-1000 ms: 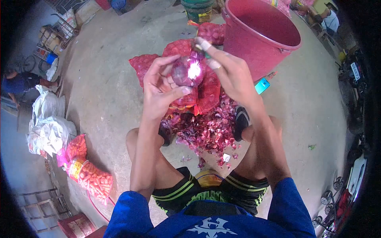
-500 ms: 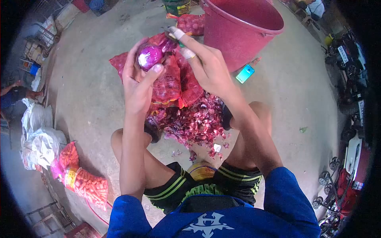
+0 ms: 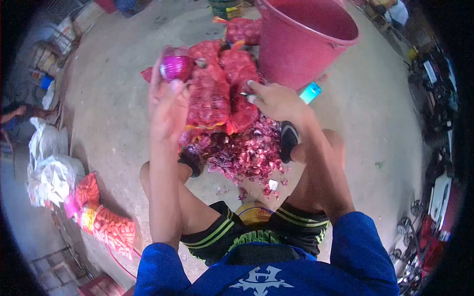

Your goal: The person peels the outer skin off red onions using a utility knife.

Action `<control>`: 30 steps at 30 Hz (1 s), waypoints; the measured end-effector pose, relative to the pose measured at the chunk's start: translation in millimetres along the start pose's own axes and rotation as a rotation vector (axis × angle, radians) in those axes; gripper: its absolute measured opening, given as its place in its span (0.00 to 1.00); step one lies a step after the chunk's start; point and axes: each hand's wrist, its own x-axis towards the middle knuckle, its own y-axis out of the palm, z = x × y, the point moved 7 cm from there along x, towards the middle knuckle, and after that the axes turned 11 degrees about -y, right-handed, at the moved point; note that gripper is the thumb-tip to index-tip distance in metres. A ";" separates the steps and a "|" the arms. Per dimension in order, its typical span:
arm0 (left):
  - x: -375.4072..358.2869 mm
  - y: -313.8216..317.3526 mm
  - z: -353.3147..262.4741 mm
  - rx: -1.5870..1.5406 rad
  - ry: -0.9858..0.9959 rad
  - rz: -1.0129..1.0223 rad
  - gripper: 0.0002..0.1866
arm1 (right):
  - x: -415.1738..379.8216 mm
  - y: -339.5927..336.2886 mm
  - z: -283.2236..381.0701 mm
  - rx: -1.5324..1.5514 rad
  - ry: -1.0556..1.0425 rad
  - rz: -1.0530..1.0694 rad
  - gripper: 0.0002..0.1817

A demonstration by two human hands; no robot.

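Observation:
Raised at the left, my left hand is closed around a purple-red onion. My right hand, lower and to the right, has its fingers closed on what looks like a small knife, mostly hidden and blurred. Pale wraps cover some of that hand's fingertips. Red net bags of onions stand between and beyond the hands. Below them, between my feet, lies a heap of onion skins. A small blurred piece shows against the bags near the onion.
A large pink tub stands at the back right, with a phone on the floor by it. Another red net bag lies behind. At left are white sacks and a bag of orange carrot-like pieces. Motorbikes line the right edge.
My right hand has moved away from the onion, down and to the right. The left hand keeps the onion and has shifted slightly left. The view has shifted a little.

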 end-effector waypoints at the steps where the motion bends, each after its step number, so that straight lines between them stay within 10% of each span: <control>1: 1.3 -2.3 5.8 -0.051 -0.018 0.023 0.43 | 2.8 -8.5 6.3 0.042 -0.045 -0.040 0.27; 12: -0.9 1.9 10.5 0.039 -0.110 -0.031 0.43 | 7.1 -84.8 61.6 0.488 -0.154 -0.401 0.28; 30: 5.3 5.9 9.4 0.142 0.003 -0.115 0.39 | 6.0 -74.8 96.6 0.396 -0.370 -0.637 0.33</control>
